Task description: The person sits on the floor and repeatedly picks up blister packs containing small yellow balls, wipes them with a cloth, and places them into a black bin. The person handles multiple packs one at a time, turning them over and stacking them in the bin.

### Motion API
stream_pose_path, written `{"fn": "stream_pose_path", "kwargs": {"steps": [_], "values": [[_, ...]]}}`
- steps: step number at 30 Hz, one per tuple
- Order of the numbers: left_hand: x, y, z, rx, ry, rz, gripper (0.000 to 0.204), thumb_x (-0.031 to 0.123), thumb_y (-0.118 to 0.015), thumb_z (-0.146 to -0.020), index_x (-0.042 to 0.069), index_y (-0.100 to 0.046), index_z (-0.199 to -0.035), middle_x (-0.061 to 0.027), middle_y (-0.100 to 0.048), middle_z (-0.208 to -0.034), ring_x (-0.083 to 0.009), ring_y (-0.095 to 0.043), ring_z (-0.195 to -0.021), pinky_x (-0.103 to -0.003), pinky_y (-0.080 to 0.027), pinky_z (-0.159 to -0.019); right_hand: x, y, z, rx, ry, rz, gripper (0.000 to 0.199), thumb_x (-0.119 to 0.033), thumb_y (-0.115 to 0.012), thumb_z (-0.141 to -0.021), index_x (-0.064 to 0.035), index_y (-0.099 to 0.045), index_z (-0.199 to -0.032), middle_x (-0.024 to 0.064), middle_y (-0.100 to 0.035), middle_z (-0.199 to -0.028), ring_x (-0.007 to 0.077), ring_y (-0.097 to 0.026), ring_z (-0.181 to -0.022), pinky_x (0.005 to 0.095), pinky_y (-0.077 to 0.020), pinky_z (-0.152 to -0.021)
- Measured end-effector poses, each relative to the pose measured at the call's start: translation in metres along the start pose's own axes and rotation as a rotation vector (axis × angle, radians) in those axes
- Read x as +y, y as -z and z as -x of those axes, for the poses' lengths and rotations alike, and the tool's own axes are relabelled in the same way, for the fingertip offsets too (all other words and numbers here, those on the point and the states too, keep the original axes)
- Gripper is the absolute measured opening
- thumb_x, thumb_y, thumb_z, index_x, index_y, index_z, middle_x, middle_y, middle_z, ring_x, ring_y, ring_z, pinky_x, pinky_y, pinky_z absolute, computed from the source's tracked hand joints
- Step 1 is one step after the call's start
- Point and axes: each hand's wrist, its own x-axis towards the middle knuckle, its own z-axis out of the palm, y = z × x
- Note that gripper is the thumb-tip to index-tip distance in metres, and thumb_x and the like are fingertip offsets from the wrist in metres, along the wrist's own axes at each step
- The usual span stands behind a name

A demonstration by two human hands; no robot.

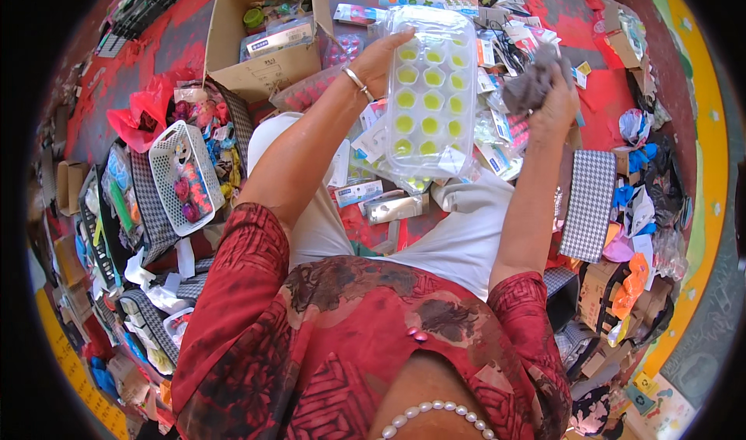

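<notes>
My left hand [378, 61] grips the upper left edge of a clear plastic ice cube tray [430, 98] with rows of yellow-green wells. The tray looks wrapped in clear film and is held up over the pile between my knees. To its right, my right hand [557, 106] is closed round a bunched dark grey cloth [531, 83], apart from the tray. Packaged goods [497, 129] with white and blue cards lie under and around both hands.
An open cardboard box [268, 71] with packaged goods stands beyond my left arm. A white perforated basket [185, 177] sits at the left, near a red plastic bag [144, 116]. At the right stands a houndstooth-patterned box [587, 205] among mixed goods.
</notes>
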Motion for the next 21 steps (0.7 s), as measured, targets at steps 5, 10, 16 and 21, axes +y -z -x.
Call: {"fn": "stream_pose_path", "kwargs": {"steps": [5,10,16,21], "values": [[0.000,0.001,-0.007,-0.003,-0.011,0.038,0.043,0.039,-0.038,-0.091,0.004,-0.047,-0.113,-0.0113,-0.056,-0.107,-0.0250,-0.056,-0.095,-0.041,-0.045,-0.083,0.008,-0.081,0.082,-0.677,0.664,0.781,0.021,-0.013,-0.060,-0.074,-0.0024,-0.059,-0.092,0.0132,-0.059,-0.086,0.0274,-0.057,-0.083,0.0322,-0.0434,-0.075],[0.007,-0.001,-0.005,0.030,-0.121,0.152,0.044,0.035,-0.035,-0.093,0.002,-0.039,-0.122,-0.0159,-0.048,-0.121,-0.0288,-0.050,-0.107,-0.042,-0.042,-0.091,-0.016,-0.059,0.134,-1.073,0.602,0.923,0.021,-0.002,-0.058,-0.062,-0.0051,-0.059,-0.083,0.0109,-0.058,-0.086,0.0312,-0.054,-0.082,0.0347,-0.0416,-0.074],[0.016,-0.001,0.001,-0.029,-0.293,0.235,0.043,0.033,-0.039,-0.092,0.002,-0.040,-0.121,-0.0153,-0.049,-0.120,-0.0293,-0.051,-0.107,-0.042,-0.043,-0.090,-0.042,0.024,0.156,-0.614,0.590,1.165,0.022,0.003,-0.057,-0.061,-0.0032,-0.060,-0.082,0.0112,-0.060,-0.090,0.0296,-0.056,-0.084,0.0340,-0.0427,-0.077],[0.022,-0.004,0.008,-0.023,-0.392,0.220,0.040,0.033,-0.040,-0.092,0.003,-0.042,-0.119,-0.0124,-0.052,-0.116,-0.0271,-0.054,-0.102,-0.041,-0.046,-0.086,-0.052,0.040,0.157,0.000,0.444,0.941,0.014,-0.005,-0.059,-0.072,0.0013,-0.059,-0.084,0.0147,-0.062,-0.085,0.0269,-0.059,-0.077,0.0313,-0.0446,-0.071]]}}
